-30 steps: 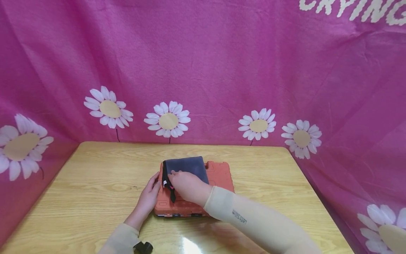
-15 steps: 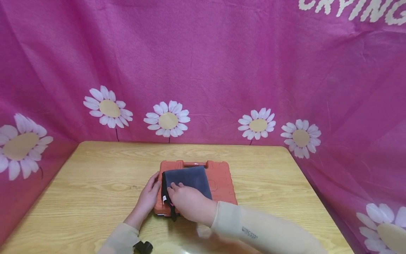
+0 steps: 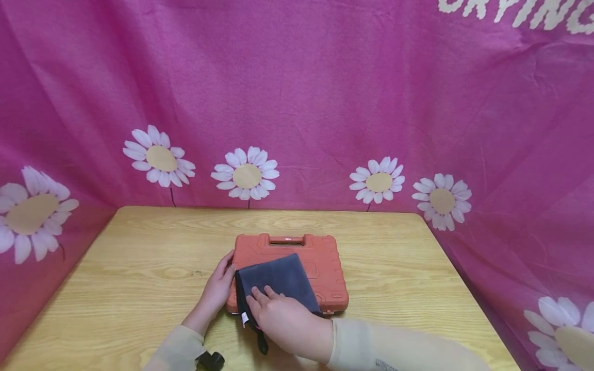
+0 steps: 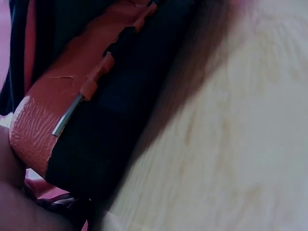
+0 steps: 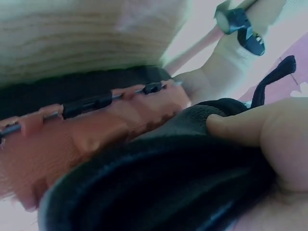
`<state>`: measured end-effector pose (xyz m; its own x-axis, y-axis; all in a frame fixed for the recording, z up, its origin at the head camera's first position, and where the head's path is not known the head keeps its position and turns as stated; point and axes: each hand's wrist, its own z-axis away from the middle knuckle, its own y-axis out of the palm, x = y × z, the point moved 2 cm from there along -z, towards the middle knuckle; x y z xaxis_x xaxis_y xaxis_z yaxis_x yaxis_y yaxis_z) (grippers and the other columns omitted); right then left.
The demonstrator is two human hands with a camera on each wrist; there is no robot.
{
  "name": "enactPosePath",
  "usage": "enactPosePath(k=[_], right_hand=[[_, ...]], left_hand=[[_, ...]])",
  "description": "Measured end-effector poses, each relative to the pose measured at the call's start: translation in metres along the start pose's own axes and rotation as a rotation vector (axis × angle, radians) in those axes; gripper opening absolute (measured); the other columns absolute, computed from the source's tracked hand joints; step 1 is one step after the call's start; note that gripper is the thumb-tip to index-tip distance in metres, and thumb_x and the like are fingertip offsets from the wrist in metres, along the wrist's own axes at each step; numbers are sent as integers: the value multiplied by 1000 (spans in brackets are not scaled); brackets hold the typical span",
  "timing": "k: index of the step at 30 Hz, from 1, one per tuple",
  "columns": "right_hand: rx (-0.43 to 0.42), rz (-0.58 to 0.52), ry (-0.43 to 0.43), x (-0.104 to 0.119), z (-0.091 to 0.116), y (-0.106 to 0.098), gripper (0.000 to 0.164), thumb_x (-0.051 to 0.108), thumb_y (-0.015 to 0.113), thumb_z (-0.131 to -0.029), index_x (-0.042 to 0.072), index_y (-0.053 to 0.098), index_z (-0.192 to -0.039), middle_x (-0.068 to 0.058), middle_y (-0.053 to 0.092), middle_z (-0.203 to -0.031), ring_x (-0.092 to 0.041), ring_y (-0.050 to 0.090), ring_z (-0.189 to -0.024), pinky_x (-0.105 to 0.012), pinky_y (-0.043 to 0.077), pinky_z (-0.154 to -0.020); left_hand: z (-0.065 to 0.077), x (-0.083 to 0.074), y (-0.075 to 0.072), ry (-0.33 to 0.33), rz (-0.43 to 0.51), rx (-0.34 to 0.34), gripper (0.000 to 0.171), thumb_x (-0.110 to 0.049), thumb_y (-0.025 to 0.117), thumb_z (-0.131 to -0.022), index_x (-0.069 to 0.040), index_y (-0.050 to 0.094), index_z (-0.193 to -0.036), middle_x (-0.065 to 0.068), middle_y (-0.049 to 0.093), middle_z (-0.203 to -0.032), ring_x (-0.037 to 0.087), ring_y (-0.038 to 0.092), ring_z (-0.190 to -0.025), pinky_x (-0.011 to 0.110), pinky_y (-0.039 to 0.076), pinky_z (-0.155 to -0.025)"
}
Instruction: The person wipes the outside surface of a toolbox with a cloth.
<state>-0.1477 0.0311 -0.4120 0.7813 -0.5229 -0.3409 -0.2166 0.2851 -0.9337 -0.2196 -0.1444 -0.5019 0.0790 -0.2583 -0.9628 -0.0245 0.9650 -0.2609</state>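
Observation:
An orange-red plastic tool case (image 3: 322, 257) lies flat on the wooden table, its carrying handle at the far side. My left hand (image 3: 215, 291) holds the case by its left side, thumb near the top edge and fingers along the wall. My right hand (image 3: 290, 319) grips a folded dark grey cloth (image 3: 280, 273) with black edging, a small white tag (image 3: 245, 319) and a black loop. The cloth lies slanted across the case's near left part, hanging over the front edge. In the right wrist view, a fingertip presses the cloth's (image 5: 185, 120) upper layer.
The case's hinge side, with a metal rod (image 4: 67, 115) and black pieces, faces me. A black camera (image 3: 213, 360) sits on the left wrist. Behind the table (image 3: 153, 268) hangs a magenta curtain (image 3: 297, 103) with daisies.
My right hand has drawn the cloth toward me over the case top, uncovering the handle; the cloth now overhangs the front edge. The left hand has stayed at the case's left side.

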Motion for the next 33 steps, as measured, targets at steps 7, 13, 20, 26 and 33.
enactPosePath(k=[7, 13, 20, 26, 33], right_hand=[[-22, -52, -44, 2, 10, 1, 38, 17, 54, -108, 14, 59, -145, -1, 61, -147, -15, 65, -127, -26, 60, -92], [-75, -7, -67, -4, 6, 1, 38, 13, 61, -104, 13, 62, -142, -1, 64, -142, -11, 66, -124, -22, 55, -101], [-32, -32, -14, -15, -7, 0, 39, 14, 63, -103, 15, 62, -142, -1, 64, -143, -10, 66, -124, -21, 54, -101], [-9, -104, 39, -28, -17, 0, 41, 12, 65, -101, 15, 61, -142, -2, 64, -143, -12, 65, -125, -22, 55, -100], [13, -139, 77, -44, -37, 6, 43, 14, 68, -100, 13, 60, -142, -4, 64, -144, -13, 64, -128, -23, 56, -99]], left_hand=[[1, -1, 0, -22, -9, 15, 54, -23, 35, -113, -5, 25, -163, 24, 29, -166, 43, 23, -155, 60, 20, -126], [0, 0, -2, -18, -30, 12, 53, -22, 36, -113, -5, 27, -162, 24, 30, -166, 44, 24, -155, 60, 20, -126], [0, 0, -1, -3, -42, 19, 53, -22, 36, -113, -4, 27, -162, 25, 32, -165, 44, 25, -155, 60, 21, -126], [0, 1, -1, -23, -38, 30, 54, -23, 36, -113, -6, 26, -163, 24, 31, -166, 43, 23, -155, 61, 20, -126], [1, 0, -2, -13, -37, 24, 53, -22, 37, -113, -6, 27, -162, 25, 32, -164, 45, 26, -154, 61, 22, -125]])
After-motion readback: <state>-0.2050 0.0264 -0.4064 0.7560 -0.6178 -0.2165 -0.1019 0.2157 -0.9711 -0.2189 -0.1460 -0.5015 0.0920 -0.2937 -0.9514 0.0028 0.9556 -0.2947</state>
